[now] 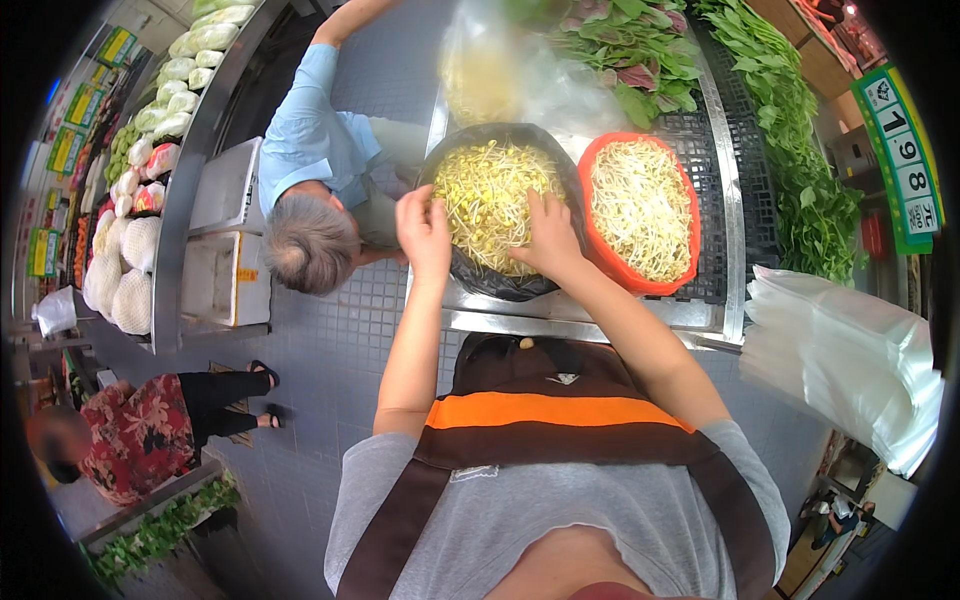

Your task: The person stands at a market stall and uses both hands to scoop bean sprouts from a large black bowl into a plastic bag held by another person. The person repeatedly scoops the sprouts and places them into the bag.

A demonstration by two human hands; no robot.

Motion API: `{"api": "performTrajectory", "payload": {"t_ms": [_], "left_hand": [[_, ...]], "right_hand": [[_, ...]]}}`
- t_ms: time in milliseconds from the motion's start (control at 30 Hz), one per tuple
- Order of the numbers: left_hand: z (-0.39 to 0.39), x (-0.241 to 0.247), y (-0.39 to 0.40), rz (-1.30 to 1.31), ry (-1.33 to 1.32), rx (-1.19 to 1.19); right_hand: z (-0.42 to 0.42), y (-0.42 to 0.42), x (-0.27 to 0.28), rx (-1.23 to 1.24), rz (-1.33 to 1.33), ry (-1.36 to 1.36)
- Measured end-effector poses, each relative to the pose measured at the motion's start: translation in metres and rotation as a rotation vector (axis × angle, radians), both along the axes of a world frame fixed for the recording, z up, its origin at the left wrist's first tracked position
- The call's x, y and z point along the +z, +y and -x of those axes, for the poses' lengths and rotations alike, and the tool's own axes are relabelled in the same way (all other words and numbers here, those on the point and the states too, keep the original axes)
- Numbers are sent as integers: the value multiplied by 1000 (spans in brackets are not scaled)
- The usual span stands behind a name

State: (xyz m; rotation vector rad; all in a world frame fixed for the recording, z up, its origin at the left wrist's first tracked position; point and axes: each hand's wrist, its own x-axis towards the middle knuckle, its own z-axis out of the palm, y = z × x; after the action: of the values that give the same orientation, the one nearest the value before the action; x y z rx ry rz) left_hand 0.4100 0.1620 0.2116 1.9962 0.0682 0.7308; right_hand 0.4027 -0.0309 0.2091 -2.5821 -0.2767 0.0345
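Note:
Yellow-headed soybean sprouts [491, 202] fill a black plastic bag [501, 289] with its rim spread wide on the metal stand. My left hand [424, 231] is at the bag's left rim, fingers bent beside the sprouts; whether it grips the plastic is hard to tell. On the right side of the same heap, my right hand [553, 234] rests with its fingers apart and the tips at the sprouts. Close by on the right stands a red bag [589, 225] full of paler bean sprouts [637, 214].
Blurred clear plastic bags [570, 94] and red-green amaranth leaves [637, 52] lie beyond the sprouts. A person in a blue shirt [300, 135] leans close on the left. Clear bags [840, 352] hang at right, below a price sign [900, 157]. Foam boxes [251, 277] stand left.

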Motion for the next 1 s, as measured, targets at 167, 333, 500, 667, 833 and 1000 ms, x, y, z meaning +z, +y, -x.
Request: {"api": "performTrajectory", "payload": {"t_ms": [167, 333, 500, 667, 833, 1000], "left_hand": [[9, -7, -23, 57, 182, -125], [0, -29, -28, -200, 289, -163], [-1, -13, -39, -336, 573, -156], [2, -3, -61, -353, 783, -114], [4, -20, -68, -289, 603, -123], [10, -17, -70, -185, 464, -158]], "right_hand": [[-34, 2, -5, 37, -2, 31], [-69, 1, 19, 116, -123, 42], [-105, -13, 24, 150, -119, 197], [-134, 0, -25, -82, 34, 311], [-123, 24, -7, -109, 141, 309], [-135, 10, -17, 174, 87, 351]]}}
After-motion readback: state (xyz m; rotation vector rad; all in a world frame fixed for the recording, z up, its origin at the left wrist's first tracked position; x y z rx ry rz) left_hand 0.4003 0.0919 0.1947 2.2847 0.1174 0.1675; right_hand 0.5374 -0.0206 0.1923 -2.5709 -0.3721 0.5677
